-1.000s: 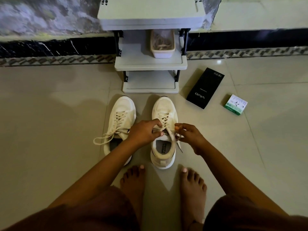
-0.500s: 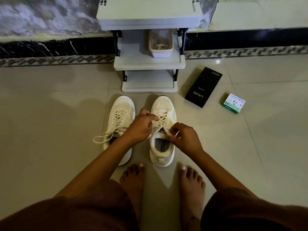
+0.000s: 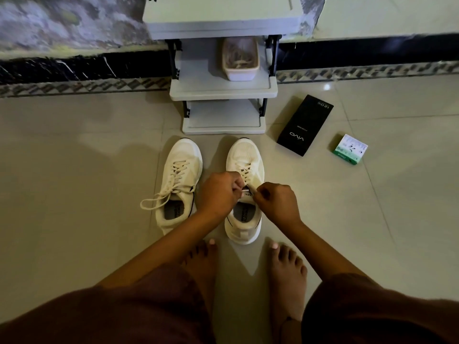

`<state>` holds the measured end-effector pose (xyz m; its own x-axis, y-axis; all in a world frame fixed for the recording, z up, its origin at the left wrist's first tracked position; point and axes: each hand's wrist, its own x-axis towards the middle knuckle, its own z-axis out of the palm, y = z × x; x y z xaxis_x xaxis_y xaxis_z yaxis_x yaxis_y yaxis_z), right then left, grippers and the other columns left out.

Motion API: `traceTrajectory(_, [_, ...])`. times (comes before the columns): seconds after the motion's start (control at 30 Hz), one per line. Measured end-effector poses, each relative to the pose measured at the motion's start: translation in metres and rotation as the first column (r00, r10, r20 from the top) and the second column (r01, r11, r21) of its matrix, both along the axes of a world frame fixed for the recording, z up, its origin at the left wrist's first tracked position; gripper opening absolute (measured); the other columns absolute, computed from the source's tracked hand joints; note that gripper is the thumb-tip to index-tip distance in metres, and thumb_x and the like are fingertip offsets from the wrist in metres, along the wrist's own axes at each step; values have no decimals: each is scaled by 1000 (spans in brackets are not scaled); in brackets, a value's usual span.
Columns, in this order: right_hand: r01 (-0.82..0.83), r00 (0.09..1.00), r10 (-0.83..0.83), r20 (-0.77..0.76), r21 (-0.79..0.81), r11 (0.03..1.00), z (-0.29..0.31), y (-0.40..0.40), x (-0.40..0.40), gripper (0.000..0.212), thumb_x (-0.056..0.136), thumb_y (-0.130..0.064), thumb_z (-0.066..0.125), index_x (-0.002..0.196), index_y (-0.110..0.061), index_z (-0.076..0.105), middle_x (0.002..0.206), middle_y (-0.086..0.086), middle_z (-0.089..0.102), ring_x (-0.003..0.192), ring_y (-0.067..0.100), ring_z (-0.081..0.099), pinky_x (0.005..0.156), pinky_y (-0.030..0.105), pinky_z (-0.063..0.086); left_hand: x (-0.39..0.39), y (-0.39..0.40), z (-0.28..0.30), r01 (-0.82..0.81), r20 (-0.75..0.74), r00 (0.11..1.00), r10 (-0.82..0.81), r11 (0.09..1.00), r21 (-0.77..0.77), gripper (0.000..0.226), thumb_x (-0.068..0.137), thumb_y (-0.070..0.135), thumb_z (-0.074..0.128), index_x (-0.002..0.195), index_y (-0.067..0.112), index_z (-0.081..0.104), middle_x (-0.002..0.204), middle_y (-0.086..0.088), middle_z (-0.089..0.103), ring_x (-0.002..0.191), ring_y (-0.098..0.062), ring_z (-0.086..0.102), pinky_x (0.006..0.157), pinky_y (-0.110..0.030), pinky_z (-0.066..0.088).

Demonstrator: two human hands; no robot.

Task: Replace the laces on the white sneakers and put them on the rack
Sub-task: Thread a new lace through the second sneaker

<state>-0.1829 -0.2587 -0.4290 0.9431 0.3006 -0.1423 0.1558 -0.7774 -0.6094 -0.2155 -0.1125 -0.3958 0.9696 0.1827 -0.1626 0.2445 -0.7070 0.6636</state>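
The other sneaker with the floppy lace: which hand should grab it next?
Probably the left hand. That sneaker sits on the left side, right beside it, with its lace end trailing further left. The right hand would have to cross over the sneaker being laced.

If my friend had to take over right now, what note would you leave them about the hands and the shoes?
Left hand and right hand: both pinch the lace ends over the right sneaker, at its top eyelets.
Left sneaker sits beside it on the floor, laced, ends loose.
Rack stands just beyond the toes; a tub sits on its middle shelf.
Done: whether these laces are new, cannot tell.
Left: finish the right sneaker, then put both on the rack.
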Motion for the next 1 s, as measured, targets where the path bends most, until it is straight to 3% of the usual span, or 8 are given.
traceTrajectory(0.13, [-4,1000,4,1,8,1000,1,0,-1,18,88,-21,60,89,-7,72,80,10,69,68,22,58,59,25,37,-3,-11,-9,23,-4,1000,-23,995,92,10,84,20,66,92,15,69,89,-3,71,84,-19,64,70,-22,43])
traceTrajectory(0.27, [-1,1000,2,-22,44,999,3,-3,0,17,87,-19,60,88,-6,72,79,12,69,72,27,61,64,30,43,-3,-16,-10,59,15,998,-62,989,139,14,88,25,61,95,15,67,91,-3,70,85,-20,62,68,-20,36])
traceTrajectory(0.47, [-16,1000,17,-25,64,998,4,-3,1,16,87,-17,61,88,-6,72,79,10,70,70,25,61,62,25,40,-4,-18,-9,77,59,994,-88,981,181,9,87,17,59,92,16,51,77,2,60,68,-15,51,50,-17,24])
traceTrajectory(0.6, [-34,999,34,-14,50,998,5,-3,1,18,88,-19,61,88,-4,71,79,11,69,70,25,61,61,24,37,-4,-17,-9,115,51,991,-127,974,194,13,87,19,60,87,17,47,79,-4,62,69,-20,54,55,-23,28])
traceTrajectory(1.0, [-97,995,98,-15,33,995,6,-5,6,17,89,-19,61,91,-5,70,84,12,70,73,25,60,59,23,35,-1,-20,-6,65,62,995,-83,967,245,19,87,19,57,83,18,38,73,-1,50,65,-18,45,47,-22,21])
